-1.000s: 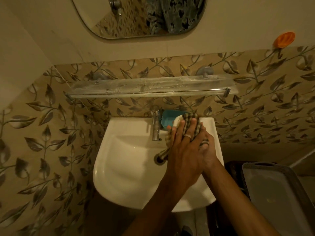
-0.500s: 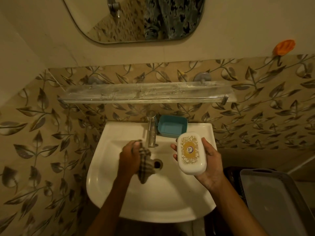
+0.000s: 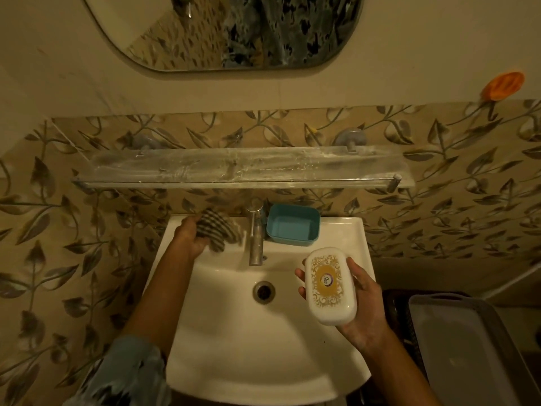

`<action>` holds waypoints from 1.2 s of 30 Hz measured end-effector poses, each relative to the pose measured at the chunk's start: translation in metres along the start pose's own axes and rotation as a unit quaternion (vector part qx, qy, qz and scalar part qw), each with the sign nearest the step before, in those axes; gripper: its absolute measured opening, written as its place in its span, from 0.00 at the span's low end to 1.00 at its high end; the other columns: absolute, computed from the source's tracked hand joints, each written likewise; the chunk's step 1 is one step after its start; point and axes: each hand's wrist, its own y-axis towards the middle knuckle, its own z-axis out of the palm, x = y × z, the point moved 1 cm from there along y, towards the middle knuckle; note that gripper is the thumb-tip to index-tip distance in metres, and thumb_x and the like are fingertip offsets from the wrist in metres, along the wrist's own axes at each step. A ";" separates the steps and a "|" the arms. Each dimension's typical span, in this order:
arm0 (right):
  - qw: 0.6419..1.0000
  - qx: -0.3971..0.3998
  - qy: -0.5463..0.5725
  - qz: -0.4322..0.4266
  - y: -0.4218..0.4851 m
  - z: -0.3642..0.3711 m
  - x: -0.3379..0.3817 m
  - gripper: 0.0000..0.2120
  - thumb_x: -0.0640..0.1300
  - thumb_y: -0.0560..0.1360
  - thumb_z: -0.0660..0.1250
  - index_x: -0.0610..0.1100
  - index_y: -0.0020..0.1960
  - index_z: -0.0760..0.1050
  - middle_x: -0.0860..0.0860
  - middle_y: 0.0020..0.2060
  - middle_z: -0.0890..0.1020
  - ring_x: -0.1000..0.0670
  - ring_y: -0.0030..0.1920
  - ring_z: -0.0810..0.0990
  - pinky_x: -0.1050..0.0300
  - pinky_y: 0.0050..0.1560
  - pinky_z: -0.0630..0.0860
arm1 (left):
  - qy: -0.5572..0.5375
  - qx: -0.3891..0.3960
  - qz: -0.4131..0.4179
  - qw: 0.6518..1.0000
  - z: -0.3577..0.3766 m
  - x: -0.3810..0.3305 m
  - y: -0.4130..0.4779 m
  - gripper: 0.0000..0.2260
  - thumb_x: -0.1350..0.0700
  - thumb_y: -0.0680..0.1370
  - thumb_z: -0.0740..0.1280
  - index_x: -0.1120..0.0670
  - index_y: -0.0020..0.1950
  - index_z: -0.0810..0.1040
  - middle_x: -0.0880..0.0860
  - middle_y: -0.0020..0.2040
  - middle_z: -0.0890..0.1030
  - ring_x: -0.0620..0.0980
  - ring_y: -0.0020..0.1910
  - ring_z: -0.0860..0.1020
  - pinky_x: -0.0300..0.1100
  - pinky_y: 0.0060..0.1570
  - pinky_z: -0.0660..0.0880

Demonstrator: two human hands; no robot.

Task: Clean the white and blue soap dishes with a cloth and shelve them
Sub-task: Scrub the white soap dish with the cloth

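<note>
While the left hand point(image 3: 190, 238) clutches the checked cloth point(image 3: 218, 230) at the sink's point(image 3: 234, 361) back left corner, the right hand point(image 3: 361, 312) grips the closed white soap dish point(image 3: 329, 287) over the basin's right side, clear of the rim. Its lid bears a gold ornamental panel with a small emblem too blurred to read. Just right of the tap point(image 3: 255, 238), the open blue soap dish point(image 3: 292, 228) sits on the sink's back ledge. Above it a streaked glass shelf point(image 3: 234, 168) spans leaf-patterned tiles, under a mirror point(image 3: 228, 30).
</note>
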 end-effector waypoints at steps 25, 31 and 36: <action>0.883 0.032 -0.452 -0.123 0.019 0.102 -0.022 0.15 0.57 0.65 0.69 0.58 0.52 0.78 0.50 0.51 0.82 0.50 0.48 0.82 0.54 0.47 0.79 | 0.256 0.283 0.225 0.896 -0.008 0.020 -0.133 0.21 0.46 0.75 0.64 0.44 0.68 0.67 0.50 0.58 0.81 0.49 0.55 0.81 0.43 0.47 0.79; 0.737 0.108 -0.646 -0.168 0.021 0.134 0.003 0.12 0.55 0.70 0.73 0.58 0.53 0.78 0.56 0.53 0.80 0.59 0.51 0.79 0.60 0.50 0.79 | 0.241 0.324 0.326 0.855 -0.006 -0.016 -0.164 0.18 0.51 0.70 0.72 0.49 0.60 0.77 0.53 0.56 0.82 0.54 0.56 0.80 0.44 0.50 0.79; 0.619 0.150 -0.734 -0.236 0.016 0.173 0.025 0.21 0.62 0.62 0.76 0.63 0.51 0.74 0.66 0.51 0.76 0.67 0.50 0.75 0.68 0.43 0.74 | 0.222 0.347 0.385 0.826 -0.011 -0.046 -0.172 0.18 0.52 0.62 0.80 0.50 0.48 0.79 0.53 0.56 0.82 0.55 0.53 0.82 0.43 0.46 0.80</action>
